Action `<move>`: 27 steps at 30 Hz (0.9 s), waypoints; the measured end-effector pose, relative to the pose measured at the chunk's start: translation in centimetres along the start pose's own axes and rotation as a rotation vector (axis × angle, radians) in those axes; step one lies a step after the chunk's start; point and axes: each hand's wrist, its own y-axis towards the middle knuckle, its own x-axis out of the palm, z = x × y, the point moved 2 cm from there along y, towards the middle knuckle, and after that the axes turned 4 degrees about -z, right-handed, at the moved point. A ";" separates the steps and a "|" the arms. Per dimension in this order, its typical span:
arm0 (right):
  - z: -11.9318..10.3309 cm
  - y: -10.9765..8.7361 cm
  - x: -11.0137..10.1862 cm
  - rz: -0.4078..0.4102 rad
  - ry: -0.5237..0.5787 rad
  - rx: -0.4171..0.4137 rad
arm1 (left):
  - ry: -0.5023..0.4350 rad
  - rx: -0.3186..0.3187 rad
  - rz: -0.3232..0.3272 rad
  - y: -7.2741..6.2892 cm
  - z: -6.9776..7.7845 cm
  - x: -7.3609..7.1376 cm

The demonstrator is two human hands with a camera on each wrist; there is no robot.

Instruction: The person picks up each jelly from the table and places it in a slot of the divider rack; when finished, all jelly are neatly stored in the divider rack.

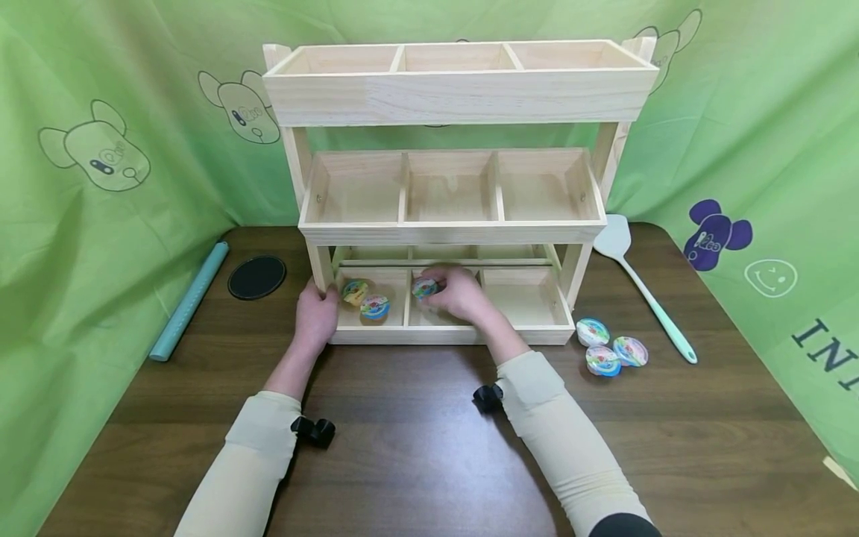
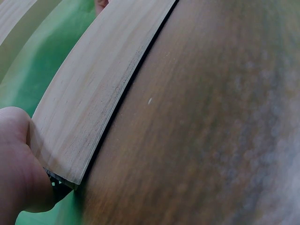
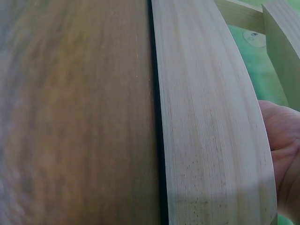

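Note:
A three-tier wooden shelf point(image 1: 463, 97) stands on the table, each tier split into three compartments. My left hand point(image 1: 315, 313) grips the left end of the bottom tier; in the left wrist view the hand point(image 2: 21, 164) is at the front corner. My right hand point(image 1: 459, 292) reaches into the bottom middle compartment and pinches a small jelly cup point(image 1: 423, 288) with a colourful lid. Two more jelly cups, a yellowish one point(image 1: 355, 291) and a blue-rimmed one point(image 1: 374, 307), lie in the bottom left compartment. The front board hides the right fingers in the right wrist view.
Three jelly cups point(image 1: 602, 361) sit together on the table right of the shelf. A pale spatula point(image 1: 647, 287) lies beyond them. On the left are a black disc point(image 1: 257, 277) and a teal tube point(image 1: 190, 302). Green cloth point(image 1: 168, 45) hangs behind.

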 end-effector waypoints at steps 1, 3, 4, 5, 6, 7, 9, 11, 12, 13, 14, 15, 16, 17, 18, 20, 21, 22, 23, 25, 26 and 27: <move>0.0 0.0 0.0 0.002 0.010 0.005 | 0.002 -0.001 0.002 0.0 0.0 0.0; -0.1 0.0 0.0 0.002 0.022 0.009 | 0.005 -0.001 0.009 0.0 0.0 0.0; -0.1 0.0 0.0 -0.001 0.024 0.009 | 0.007 -0.002 0.012 0.0 0.0 0.0; -0.2 0.0 0.0 -0.007 0.018 0.010 | 0.008 -0.003 0.013 0.0 -0.1 0.0; -0.2 0.0 0.0 -0.011 0.010 0.010 | 0.011 -0.004 0.015 0.1 -0.1 -0.1; -0.2 0.0 -0.1 -0.016 0.002 0.009 | 0.012 -0.004 0.015 0.1 -0.1 -0.1; -0.2 -0.1 -0.3 -0.024 -0.002 0.006 | 0.010 -0.005 0.014 0.1 -0.1 -0.1; -0.2 -0.3 -0.6 -0.029 0.001 0.009 | 0.005 -0.005 0.010 0.1 -0.1 -0.1; -0.2 -0.4 -0.8 -0.031 0.008 0.010 | 0.002 -0.006 0.008 0.1 -0.1 -0.1; -0.2 -0.5 -1.0 -0.036 0.019 0.012 | 0.000 -0.006 0.005 0.1 -0.1 -0.1; -0.2 -0.6 -1.2 -0.039 0.031 0.017 | -0.002 -0.006 0.003 0.1 -0.1 -0.1; -0.2 -0.7 -1.4 -0.041 0.043 0.019 | -0.004 -0.006 0.001 0.1 -0.1 -0.1; -0.2 -0.9 -1.7 -0.041 0.050 0.023 | -0.005 -0.007 -0.001 0.2 -0.1 -0.1; -0.3 -1.0 -2.0 -0.039 0.058 0.026 | -0.004 -0.007 -0.002 0.2 -0.1 -0.1; -0.3 -1.2 -2.3 -0.039 0.069 0.025 | -0.003 -0.007 -0.002 0.2 -0.1 -0.1; -0.5 -1.5 -2.9 -0.034 0.094 0.021 | 0.000 -0.008 -0.002 0.2 -0.1 -0.1; -0.5 -1.6 -3.1 -0.033 0.102 0.015 | 0.002 -0.009 -0.002 0.2 -0.1 -0.1; -0.6 -1.8 -3.4 -0.032 0.107 0.009 | 0.004 -0.010 -0.002 0.2 -0.1 0.0; -0.6 -1.9 -3.6 -0.036 0.111 -0.001 | 0.004 -0.010 -0.001 0.2 -0.1 0.0; -0.7 -2.1 -3.9 -0.051 0.114 -0.025 | 0.005 -0.011 0.001 0.2 -0.1 0.0; -0.6 -2.2 -4.1 -0.057 0.108 -0.036 | 0.004 -0.011 0.002 0.2 -0.1 0.0; -0.7 -2.3 -4.2 -0.063 0.104 -0.045 | 0.005 -0.010 0.002 0.1 -0.1 0.0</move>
